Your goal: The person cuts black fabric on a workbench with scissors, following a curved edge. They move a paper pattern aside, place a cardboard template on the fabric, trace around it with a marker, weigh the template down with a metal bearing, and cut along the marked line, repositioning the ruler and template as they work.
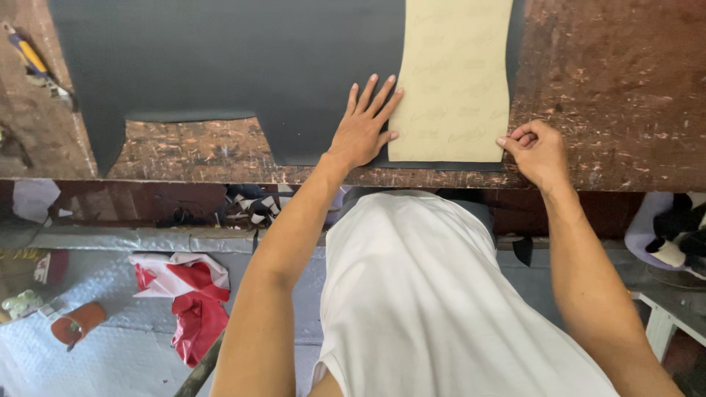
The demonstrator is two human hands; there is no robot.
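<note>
left hand: (362, 131) flat, fingers spread, pressing on the dark grey sheet material (243, 66) right at the left edge of the tan curved paper pattern piece (452, 81)
right hand: (535, 149) curled, fingertips pinching the pattern's lower right corner
pattern: lies on the dark sheet, near front edge of the worn brown wooden worktop (625, 81)
step: looks like holding the pattern still on the sheet; next move needs both hands steady, edges aligned
packages: red-and-white bag (187, 294) crumpled on floor, lower left; small orange cylinder (77, 322) beside it
labels: faint print on pattern, unreadable
</note>
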